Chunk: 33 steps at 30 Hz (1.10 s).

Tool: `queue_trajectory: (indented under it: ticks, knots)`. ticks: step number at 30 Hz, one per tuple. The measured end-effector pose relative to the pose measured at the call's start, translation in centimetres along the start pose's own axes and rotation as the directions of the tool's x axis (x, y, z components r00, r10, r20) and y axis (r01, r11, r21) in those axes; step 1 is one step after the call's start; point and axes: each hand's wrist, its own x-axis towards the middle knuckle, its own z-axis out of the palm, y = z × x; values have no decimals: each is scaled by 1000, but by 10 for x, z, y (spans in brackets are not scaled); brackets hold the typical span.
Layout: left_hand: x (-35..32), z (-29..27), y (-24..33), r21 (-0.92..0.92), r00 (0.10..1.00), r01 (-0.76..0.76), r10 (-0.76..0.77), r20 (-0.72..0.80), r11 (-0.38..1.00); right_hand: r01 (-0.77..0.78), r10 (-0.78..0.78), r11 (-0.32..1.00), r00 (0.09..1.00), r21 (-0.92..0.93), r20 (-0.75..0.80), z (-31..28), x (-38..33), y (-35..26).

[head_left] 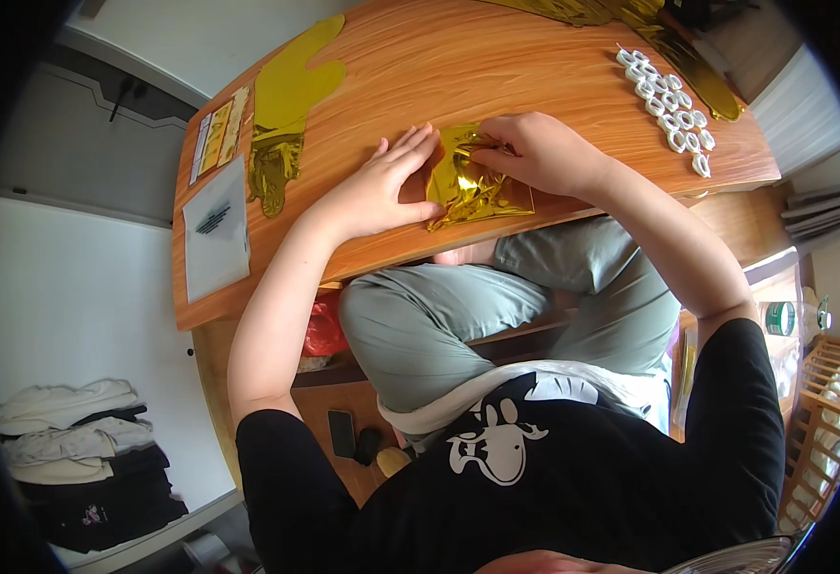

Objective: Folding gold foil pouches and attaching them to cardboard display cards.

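Observation:
A shiny gold foil piece (pixel 468 191), folded into a rough square and crumpled on its surface, lies near the front edge of the wooden table. My left hand (pixel 381 187) rests flat along its left side, fingers stretched out and thumb reaching to the foil's lower left corner. Over the upper right part of the foil, my right hand (pixel 544 158) is closed, its bent fingers pinching the foil near the top. The tips of those fingers are partly hidden. A larger flat gold foil shape (pixel 291 96), like a deflated balloon, lies beyond my left hand.
Several small white coils (pixel 668 100) sit in rows on the table's right side. More gold foil (pixel 697 72) drapes along the far right edge. A clear bag with dark thin pieces (pixel 217 230) and a printed card (pixel 219 134) lie at the left. Folded clothes (pixel 85 450) are stacked lower left.

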Motion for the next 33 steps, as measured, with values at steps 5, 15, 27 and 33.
queue_trajectory:
  ticks: [5, 15, 27, 33]
  knots:
    - [-1, -5, -8, 24, 998, -41, 39, 51, 999, -9, 8, 1000, 999, -26, -34, 4, 0, 0]
    - [-1, -7, -11, -32, 996, -41, 43, 76, 999, -34, 31, 998, 997, -44, -65, 12, 3, 0]
    - [-1, -5, -10, -51, 999, -28, 30, 31, 998, 31, -104, 959, 963, -283, -248, 32, -11, -5]
    - [-1, -4, -15, -17, 996, -79, 80, 28, 997, 176, -334, 870, 898, -461, -287, 30, -17, -13]
